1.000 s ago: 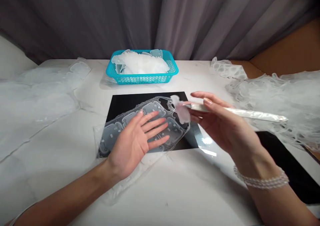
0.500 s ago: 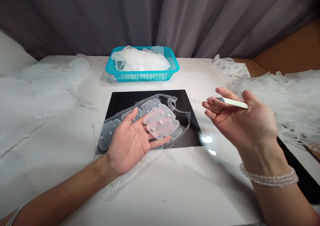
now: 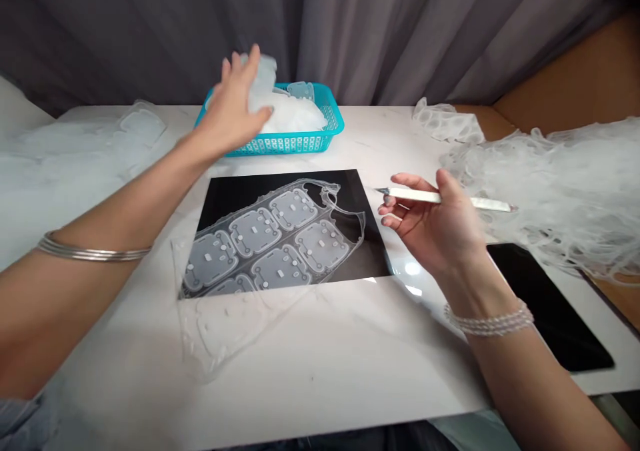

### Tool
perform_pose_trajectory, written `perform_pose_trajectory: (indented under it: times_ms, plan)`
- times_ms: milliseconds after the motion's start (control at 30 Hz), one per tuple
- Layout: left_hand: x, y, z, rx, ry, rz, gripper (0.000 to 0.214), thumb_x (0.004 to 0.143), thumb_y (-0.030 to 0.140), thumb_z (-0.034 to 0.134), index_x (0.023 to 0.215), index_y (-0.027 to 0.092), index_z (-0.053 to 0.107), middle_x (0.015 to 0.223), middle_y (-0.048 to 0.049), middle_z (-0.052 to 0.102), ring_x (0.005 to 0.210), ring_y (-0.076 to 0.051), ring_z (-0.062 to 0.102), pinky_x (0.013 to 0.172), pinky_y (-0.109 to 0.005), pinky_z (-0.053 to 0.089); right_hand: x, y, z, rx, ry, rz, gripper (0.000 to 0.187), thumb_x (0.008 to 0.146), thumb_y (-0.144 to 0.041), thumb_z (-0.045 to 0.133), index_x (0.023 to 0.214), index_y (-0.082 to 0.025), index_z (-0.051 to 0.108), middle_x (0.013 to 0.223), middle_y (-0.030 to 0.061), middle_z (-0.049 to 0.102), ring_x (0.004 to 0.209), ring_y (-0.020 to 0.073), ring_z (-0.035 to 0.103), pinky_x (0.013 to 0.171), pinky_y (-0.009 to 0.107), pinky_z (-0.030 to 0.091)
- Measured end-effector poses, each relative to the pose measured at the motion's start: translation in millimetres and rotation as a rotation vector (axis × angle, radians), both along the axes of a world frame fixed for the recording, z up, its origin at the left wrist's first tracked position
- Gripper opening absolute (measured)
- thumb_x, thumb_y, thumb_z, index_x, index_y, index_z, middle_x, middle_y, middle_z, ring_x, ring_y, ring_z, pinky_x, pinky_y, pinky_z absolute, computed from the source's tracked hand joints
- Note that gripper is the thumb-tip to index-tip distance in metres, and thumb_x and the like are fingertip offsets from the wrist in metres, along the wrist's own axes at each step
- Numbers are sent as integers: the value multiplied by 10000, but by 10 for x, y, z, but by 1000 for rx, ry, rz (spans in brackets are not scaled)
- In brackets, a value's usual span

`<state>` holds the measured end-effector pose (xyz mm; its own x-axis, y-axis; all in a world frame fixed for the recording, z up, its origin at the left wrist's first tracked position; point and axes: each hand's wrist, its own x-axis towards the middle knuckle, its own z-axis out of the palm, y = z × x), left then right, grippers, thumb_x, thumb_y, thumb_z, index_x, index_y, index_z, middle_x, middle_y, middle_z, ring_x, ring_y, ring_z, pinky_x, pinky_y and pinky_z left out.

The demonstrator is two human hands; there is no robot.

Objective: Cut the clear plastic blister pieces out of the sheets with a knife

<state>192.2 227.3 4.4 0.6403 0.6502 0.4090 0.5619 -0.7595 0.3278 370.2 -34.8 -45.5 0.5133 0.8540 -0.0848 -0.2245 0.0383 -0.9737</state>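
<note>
My left hand (image 3: 235, 108) is stretched out over the near left corner of a blue basket (image 3: 320, 138), its fingers round a translucent silicone pad (image 3: 264, 71) held above the pile. My right hand (image 3: 430, 228) hovers right of a black mat (image 3: 350, 191), palm up, pinching a white-handled knife (image 3: 450, 199) whose blade points left. On the mat lies a translucent silicone sheet (image 3: 273, 241) of several rounded pads in two rows, with one cell cut out at its far right corner.
The basket holds a heap of cut pads (image 3: 290, 114). Loose silicone offcuts (image 3: 550, 178) are piled at the right, flat translucent sheets (image 3: 75, 158) lie at the left. A second black mat (image 3: 545, 304) sits by my right forearm. Grey curtain behind the white table (image 3: 325, 358).
My left hand has carried the cut pad from above the mat up to the basket. My right hand has stayed beside the mat with the knife.
</note>
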Motion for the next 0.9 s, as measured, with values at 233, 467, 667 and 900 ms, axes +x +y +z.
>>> perform_pose_trajectory:
  times_ms: [233, 467, 667, 900]
  plan:
    - [-685, -1215, -559, -71, 251, -548, 567, 995, 306, 492, 1540, 223, 359, 1617, -83, 318, 1489, -270, 297, 1232, -493, 249, -374, -37, 116, -47, -127, 52, 264, 861, -419, 721, 980, -189, 668, 840, 54, 722, 814, 197, 721, 675, 289, 606]
    - [-945, -1749, -736, -25, 455, -700, 596, 987, 435, 520, 1528, 224, 386, 1609, -162, 298, 1499, -330, 257, 1221, -589, 163, -341, -29, 110, -132, -320, 45, 235, 879, -419, 697, 938, -193, 668, 876, 67, 731, 887, 229, 722, 779, 368, 603]
    - [-830, -1790, -773, 27, 470, -646, 564, 1013, 425, 464, 1523, 196, 396, 1594, -202, 316, 1483, -371, 284, 1193, -624, 188, -226, 51, -24, -288, -647, 55, 256, 909, -452, 633, 955, -201, 658, 861, 60, 745, 807, 213, 665, 721, 346, 511]
    - [-636, -1835, -760, 104, 536, -563, 534, 1065, 428, 272, 1554, 220, 329, 1616, -199, 271, 1493, -344, 272, 1168, -614, 263, -25, 184, -173, -206, -869, -173, 198, 952, -378, 557, 901, -208, 646, 873, 51, 748, 804, 211, 665, 712, 331, 460]
